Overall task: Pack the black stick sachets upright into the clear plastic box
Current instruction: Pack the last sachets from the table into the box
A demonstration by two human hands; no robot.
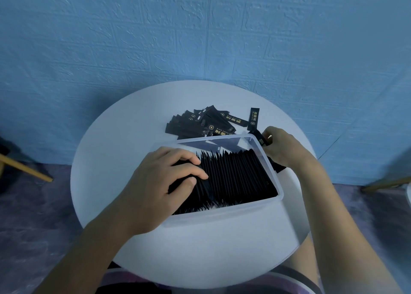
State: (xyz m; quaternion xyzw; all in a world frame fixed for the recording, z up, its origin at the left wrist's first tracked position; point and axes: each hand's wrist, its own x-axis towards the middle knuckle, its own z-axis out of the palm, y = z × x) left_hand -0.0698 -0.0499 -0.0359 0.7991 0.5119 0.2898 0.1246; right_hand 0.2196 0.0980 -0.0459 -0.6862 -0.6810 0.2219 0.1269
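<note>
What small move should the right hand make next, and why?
Probably lift the sachet in the right hand over the rim of the box into its far end, which looks free; the left hand holds the packed row steady.

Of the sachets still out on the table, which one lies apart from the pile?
The lone sachet, flat on the table right of the pile, just beyond the right hand; the others overlap.
</note>
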